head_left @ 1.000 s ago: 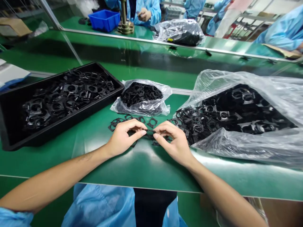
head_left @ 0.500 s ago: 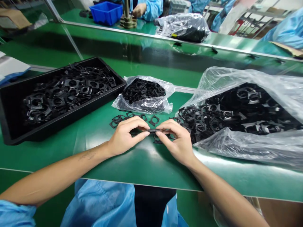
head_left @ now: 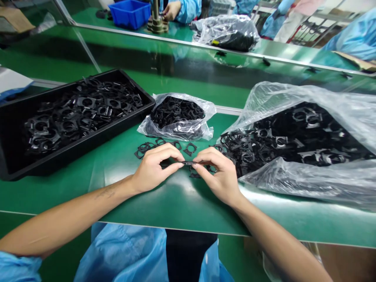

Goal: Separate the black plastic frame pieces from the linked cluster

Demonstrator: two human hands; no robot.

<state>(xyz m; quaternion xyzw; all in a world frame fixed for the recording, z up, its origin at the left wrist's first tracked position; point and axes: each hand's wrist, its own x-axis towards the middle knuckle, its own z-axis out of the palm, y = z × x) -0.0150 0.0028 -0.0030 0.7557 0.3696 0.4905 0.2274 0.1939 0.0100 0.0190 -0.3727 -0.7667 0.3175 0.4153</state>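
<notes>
Between my two hands is a thin black plastic part [head_left: 188, 163], seen edge-on above the green table. My left hand [head_left: 155, 166] pinches its left end between thumb and fingers. The right end is pinched the same way by my right hand [head_left: 219, 172]. Behind my fingers, several flat black frames with round holes [head_left: 190, 149] lie loose on the table, some partly hidden by the hands. A small clear bag [head_left: 183, 131] holding more black rings and frames sits just beyond them.
A black tray [head_left: 82, 147] heaped with black frames stands at the left. On the right, a large clear bag [head_left: 282, 180] spills similar parts. Behind a low divider are a blue bin [head_left: 129, 13], another bag [head_left: 226, 29] and a co-worker's hand [head_left: 172, 10].
Both hands keep their pinch on the black plastic part, with barely any movement. The whole view has shifted slightly.
</notes>
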